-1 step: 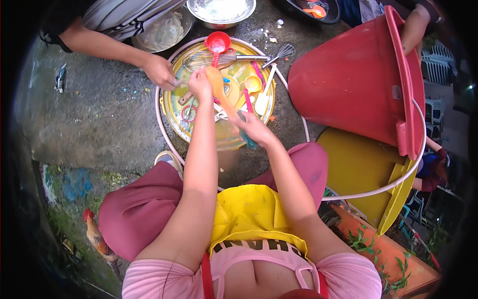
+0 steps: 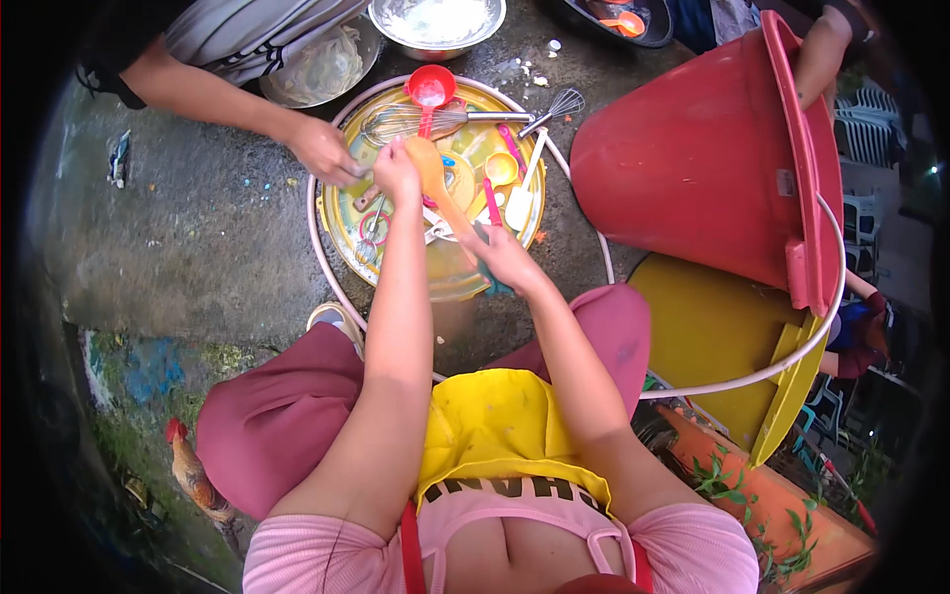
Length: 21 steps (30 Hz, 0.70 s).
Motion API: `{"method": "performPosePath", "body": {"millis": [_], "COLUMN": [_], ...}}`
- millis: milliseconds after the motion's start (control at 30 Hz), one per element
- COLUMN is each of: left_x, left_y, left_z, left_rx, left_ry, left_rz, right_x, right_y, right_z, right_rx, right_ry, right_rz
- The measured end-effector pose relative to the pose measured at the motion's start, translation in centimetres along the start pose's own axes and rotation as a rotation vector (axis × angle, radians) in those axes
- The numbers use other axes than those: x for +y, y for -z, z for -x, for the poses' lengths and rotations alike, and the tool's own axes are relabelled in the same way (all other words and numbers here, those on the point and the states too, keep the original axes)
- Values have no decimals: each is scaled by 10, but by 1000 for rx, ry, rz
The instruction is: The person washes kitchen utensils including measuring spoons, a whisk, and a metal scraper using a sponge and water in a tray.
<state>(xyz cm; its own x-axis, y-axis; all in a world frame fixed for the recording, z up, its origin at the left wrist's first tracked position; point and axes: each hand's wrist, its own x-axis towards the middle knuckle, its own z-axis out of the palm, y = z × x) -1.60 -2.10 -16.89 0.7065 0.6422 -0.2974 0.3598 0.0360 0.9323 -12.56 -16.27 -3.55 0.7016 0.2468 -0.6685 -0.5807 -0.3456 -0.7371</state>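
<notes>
Over a round yellow lid-like tray (image 2: 333, 206) I hold a large orange serving spoon (image 2: 431, 174) tilted between my two hands. My left hand (image 2: 397, 174) grips its broad upper end, fingers closed. Lower down, my right hand (image 2: 503, 255) is wrapped round the handle, with a dark green cloth or scrubber (image 2: 498, 284) partly hidden under the palm. In the tray lie a big wire whisk (image 2: 394, 123), a red ladle (image 2: 432, 87), a yellow measuring scoop (image 2: 501, 168), a white spatula (image 2: 520, 205) and a small whisk (image 2: 366, 247). Shallow liquid wets the tray.
At the upper left, a co-worker's hand (image 2: 325, 150) reaches the tray's rim. Metal bowls (image 2: 438, 48) stand behind it. A large red tub (image 2: 683, 158) tips over on the right, near a pale hose (image 2: 609, 259) and yellow lid (image 2: 693, 327). A chicken (image 2: 191, 469) is at lower left.
The co-worker's hand has shifted slightly to the right and down. My hands and the orange spoon stay almost in place.
</notes>
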Motion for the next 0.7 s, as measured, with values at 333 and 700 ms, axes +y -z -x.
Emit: {"method": "performPosePath", "body": {"millis": [333,700], "left_x": [-29,-48], "left_y": [-25,24], "left_z": [22,41], "left_rx": [-501,-495], "left_ry": [495,-170], "left_rz": [303,-543], "right_x": [-39,-155], "right_y": [108,288], "right_z": [-52,-171], "right_rx": [558,490], "right_ry": [124,276], "right_rz": [-443,-501]}}
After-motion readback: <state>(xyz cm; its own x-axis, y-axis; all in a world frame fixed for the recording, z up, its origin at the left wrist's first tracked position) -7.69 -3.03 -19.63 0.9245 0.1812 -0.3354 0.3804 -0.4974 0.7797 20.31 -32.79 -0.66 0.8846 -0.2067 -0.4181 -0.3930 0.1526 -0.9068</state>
